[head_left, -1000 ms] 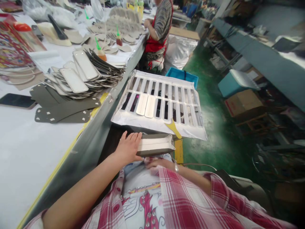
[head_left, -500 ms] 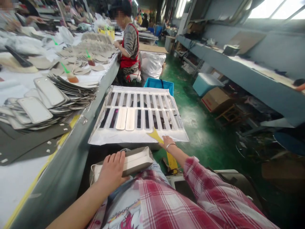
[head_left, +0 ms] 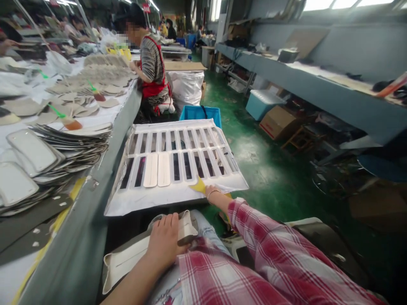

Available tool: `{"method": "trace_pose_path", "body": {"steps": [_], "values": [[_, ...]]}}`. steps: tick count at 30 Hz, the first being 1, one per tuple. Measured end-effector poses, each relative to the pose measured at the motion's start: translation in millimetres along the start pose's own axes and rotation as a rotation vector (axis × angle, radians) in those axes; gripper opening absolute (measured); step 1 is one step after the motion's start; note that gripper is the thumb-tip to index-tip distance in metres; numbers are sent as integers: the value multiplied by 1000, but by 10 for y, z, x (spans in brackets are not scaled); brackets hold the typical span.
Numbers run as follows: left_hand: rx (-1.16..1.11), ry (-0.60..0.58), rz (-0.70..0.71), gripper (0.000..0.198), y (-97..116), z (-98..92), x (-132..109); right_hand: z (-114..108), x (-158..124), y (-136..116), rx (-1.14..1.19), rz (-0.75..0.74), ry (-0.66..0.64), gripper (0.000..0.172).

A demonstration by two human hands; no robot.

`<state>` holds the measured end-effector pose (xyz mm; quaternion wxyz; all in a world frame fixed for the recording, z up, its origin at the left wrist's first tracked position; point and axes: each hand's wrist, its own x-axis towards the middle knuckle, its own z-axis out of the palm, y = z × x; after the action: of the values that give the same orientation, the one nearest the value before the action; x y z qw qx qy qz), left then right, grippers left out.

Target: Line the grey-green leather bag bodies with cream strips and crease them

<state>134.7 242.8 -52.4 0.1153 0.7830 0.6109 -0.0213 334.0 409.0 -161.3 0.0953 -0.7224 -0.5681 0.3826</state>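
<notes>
On my lap lies a stack of long cream pieces (head_left: 127, 262) with grey sides and a dark line along the top face. My left hand (head_left: 167, 237) is wrapped over this stack, fingers across the top and thumb along the near side. My right hand (head_left: 212, 192) reaches to the near edge of a white slotted rack (head_left: 152, 199) and is closed on a yellow flared strip (head_left: 199, 186); its exact kind is unclear. Two cream pieces (head_left: 163, 169), each with a line down the middle, lie side by side across the rack's front slots.
A long table (head_left: 79, 220) on the left carries stacked grey-edged panels (head_left: 30, 150) and bottles (head_left: 70, 123) with green nozzles. Beyond the rack are a blue crate (head_left: 200, 112) and a seated co-worker (head_left: 152, 67). A cardboard box (head_left: 276, 122) sits on the floor at right.
The view has swung to the right, so the table and co-worker sit further left. My left hand and the stack are lower in view. Both hands keep their hold.
</notes>
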Motion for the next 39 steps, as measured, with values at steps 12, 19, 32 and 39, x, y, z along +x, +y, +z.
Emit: {"method": "trace_pose_path", "body": {"steps": [12,19,32,39], "values": [[-177,-353,126,95,-169,-216,174,-359,26,-429,-399,-19,-132,59],[-781,-877,455,89,-644,-297,722,-880,-554,-47,-446,-321,-361,57],[-1248,-885,640,70,-681,200,969,-644,-1075,-343,-700,-533,-469,57],[-1138,-890,576,72,-710,254,922,-280,-1019,-657,-678,-358,-465,52]]}}
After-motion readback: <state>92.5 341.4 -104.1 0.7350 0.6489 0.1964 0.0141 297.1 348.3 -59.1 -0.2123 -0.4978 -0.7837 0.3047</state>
